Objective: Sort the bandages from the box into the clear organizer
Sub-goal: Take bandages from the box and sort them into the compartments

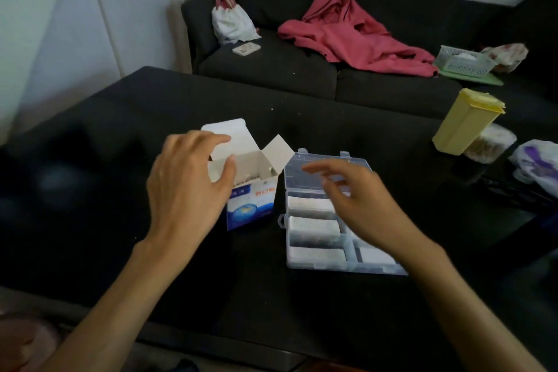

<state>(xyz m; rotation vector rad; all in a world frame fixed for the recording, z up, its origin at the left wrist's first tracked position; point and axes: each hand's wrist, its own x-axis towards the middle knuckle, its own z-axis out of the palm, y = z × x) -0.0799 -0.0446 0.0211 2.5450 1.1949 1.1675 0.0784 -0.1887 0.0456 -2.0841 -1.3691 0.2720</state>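
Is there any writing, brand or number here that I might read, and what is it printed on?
Blue and white cardboard bandage box: red and white print on its front, too blurred to read.
Clear plastic organizer, yellow plastic container, white phone-like object on the dark sofa: no text visible.
Nothing here can be quoted.

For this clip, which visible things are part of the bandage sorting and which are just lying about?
Part of the job:
bandage box, flaps open, left hand at it
clear organizer, lid open, right hand above it
white bandage stacks in its compartments

Lying about:
yellow container
pink jacket
white bag
phone
mesh basket
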